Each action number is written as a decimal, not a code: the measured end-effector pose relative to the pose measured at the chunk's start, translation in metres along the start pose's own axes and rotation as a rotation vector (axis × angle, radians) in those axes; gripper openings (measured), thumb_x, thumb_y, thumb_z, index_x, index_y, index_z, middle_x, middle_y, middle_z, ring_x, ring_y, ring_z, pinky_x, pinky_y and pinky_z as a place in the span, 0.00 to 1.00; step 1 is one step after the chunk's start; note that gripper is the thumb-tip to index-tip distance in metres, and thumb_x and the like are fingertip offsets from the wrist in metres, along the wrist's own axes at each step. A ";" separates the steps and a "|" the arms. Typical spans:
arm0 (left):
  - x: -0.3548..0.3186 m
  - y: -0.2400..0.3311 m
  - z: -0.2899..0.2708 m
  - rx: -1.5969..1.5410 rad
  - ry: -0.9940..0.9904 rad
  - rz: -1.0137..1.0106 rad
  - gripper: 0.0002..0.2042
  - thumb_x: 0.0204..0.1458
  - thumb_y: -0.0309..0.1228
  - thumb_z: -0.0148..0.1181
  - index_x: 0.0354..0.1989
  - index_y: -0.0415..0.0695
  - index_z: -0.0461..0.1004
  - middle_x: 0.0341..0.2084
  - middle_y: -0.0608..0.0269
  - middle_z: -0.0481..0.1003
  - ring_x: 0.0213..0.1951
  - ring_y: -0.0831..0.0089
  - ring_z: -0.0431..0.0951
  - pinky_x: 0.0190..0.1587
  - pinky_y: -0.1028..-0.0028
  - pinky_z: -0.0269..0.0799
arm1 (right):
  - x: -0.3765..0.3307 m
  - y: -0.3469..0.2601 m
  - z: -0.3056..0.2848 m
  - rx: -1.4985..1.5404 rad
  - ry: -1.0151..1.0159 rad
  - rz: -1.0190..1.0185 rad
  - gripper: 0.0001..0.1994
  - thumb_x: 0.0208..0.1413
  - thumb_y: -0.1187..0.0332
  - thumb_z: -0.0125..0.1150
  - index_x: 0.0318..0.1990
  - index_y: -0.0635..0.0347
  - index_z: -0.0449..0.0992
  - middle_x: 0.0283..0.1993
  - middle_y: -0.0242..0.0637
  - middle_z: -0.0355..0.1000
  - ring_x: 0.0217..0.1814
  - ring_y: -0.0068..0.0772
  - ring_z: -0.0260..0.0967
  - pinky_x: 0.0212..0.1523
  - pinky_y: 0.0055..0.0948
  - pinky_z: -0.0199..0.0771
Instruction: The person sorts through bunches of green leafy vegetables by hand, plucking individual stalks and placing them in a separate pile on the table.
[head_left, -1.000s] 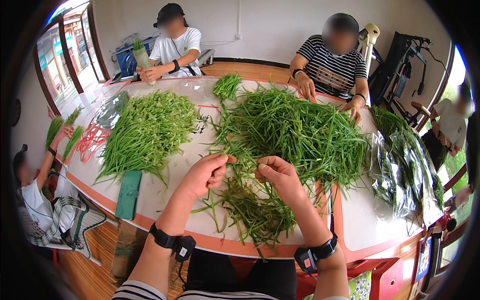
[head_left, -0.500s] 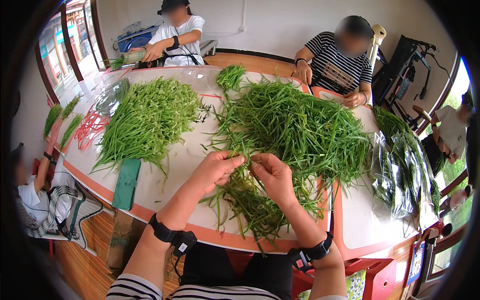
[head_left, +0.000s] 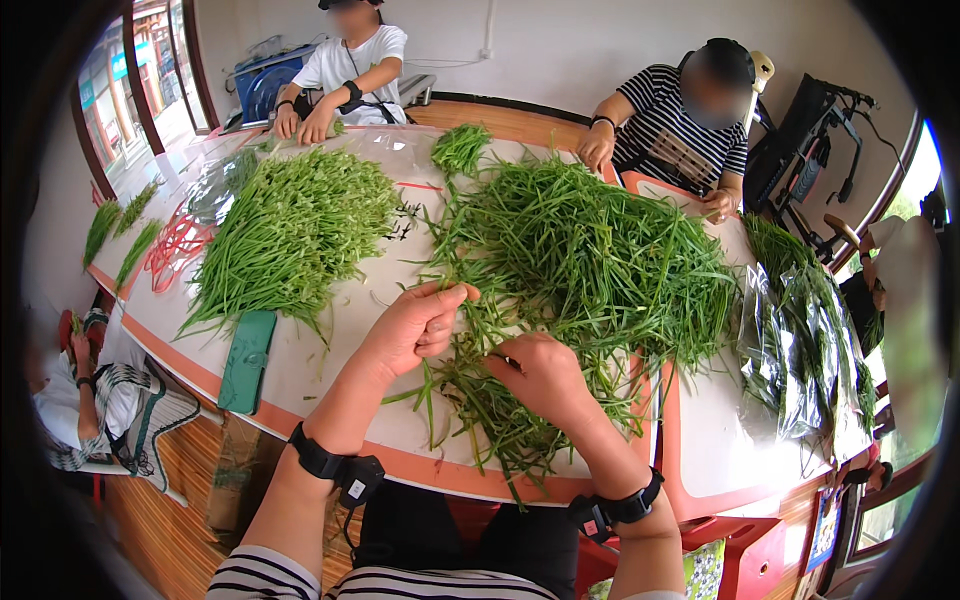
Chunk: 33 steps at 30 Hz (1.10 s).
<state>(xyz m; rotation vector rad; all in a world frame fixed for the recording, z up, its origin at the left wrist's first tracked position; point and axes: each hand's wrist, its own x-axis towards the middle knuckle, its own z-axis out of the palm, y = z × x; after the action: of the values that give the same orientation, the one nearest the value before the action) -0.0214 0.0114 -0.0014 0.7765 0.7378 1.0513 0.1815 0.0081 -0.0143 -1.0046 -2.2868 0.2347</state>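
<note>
I am looking down on a white table (head_left: 330, 380) with an orange edge, in a room with a pale wall and wood flooring. My left hand (head_left: 415, 325) sits just left of the middle, fingers curled, the thumb and fingertips pinched on a few green stems (head_left: 470, 300) at the near edge of the big heap. My right hand (head_left: 545, 375) lies just beside it, knuckles up, fingers folded down into the small pile (head_left: 490, 410) of stems in front of me; they seem to close on stems, though the grip itself is hidden under the hand. Both wrists carry black bands.

That small pile spreads from between my hands toward the table's near edge. Beyond the hands, the big heap (head_left: 590, 250) of loose stems covers the middle of the table. To its left, apart from it, lies a tidier heap (head_left: 290, 230) with stems lined up. A green flat case (head_left: 247, 360) lies near the table's edge, left of my left arm. Red bands (head_left: 175, 245) sit at the far left. Clear bags (head_left: 800, 350) of greens lie on the right. Two people sit across the table, one in white (head_left: 350, 70), one in stripes (head_left: 680, 130).
</note>
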 end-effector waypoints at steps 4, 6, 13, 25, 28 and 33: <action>-0.001 0.004 0.007 0.014 0.017 -0.011 0.09 0.55 0.35 0.49 0.39 0.45 0.71 0.10 0.80 0.50 0.10 0.88 0.46 0.12 0.84 0.39 | 0.006 0.003 -0.022 0.410 -0.006 0.377 0.11 0.50 0.63 0.58 0.33 0.64 0.76 0.18 0.37 0.69 0.20 0.29 0.69 0.23 0.27 0.66; -0.002 0.005 0.008 0.042 0.039 -0.014 0.10 0.56 0.35 0.48 0.41 0.44 0.71 0.10 0.80 0.50 0.11 0.88 0.45 0.12 0.84 0.40 | 0.008 0.006 -0.027 0.763 0.109 0.443 0.13 0.54 0.64 0.55 0.38 0.66 0.75 0.28 0.36 0.73 0.29 0.19 0.71 0.27 0.20 0.68; -0.002 -0.001 0.013 0.195 -0.042 -0.133 0.12 0.57 0.36 0.47 0.41 0.42 0.70 0.10 0.80 0.51 0.11 0.88 0.46 0.13 0.83 0.40 | 0.010 0.002 -0.025 1.065 0.152 0.452 0.15 0.55 0.65 0.55 0.44 0.68 0.72 0.32 0.35 0.74 0.35 0.20 0.70 0.37 0.21 0.69; -0.004 -0.010 0.010 0.025 -0.045 -0.140 0.09 0.56 0.35 0.50 0.41 0.46 0.69 0.12 0.80 0.54 0.11 0.88 0.49 0.13 0.85 0.42 | 0.008 -0.023 0.005 0.698 0.256 0.240 0.12 0.52 0.73 0.56 0.45 0.59 0.74 0.35 0.36 0.72 0.37 0.25 0.67 0.41 0.22 0.66; -0.002 -0.011 0.011 0.022 -0.093 -0.111 0.07 0.55 0.35 0.51 0.37 0.47 0.68 0.12 0.80 0.54 0.12 0.89 0.50 0.13 0.85 0.43 | 0.006 -0.016 0.015 0.853 0.296 0.263 0.12 0.52 0.73 0.55 0.45 0.59 0.74 0.38 0.38 0.73 0.40 0.26 0.69 0.42 0.24 0.67; -0.002 -0.011 0.014 -0.046 -0.043 -0.138 0.06 0.56 0.35 0.50 0.31 0.48 0.65 0.12 0.78 0.56 0.12 0.89 0.50 0.13 0.86 0.45 | 0.006 -0.021 0.014 0.671 0.301 0.251 0.12 0.52 0.74 0.54 0.45 0.62 0.73 0.39 0.41 0.73 0.39 0.28 0.70 0.39 0.24 0.68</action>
<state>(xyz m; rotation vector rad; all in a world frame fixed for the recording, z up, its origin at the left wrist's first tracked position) -0.0054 0.0034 -0.0026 0.6971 0.7177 0.9212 0.1567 -0.0010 -0.0146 -0.8821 -1.6253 0.8310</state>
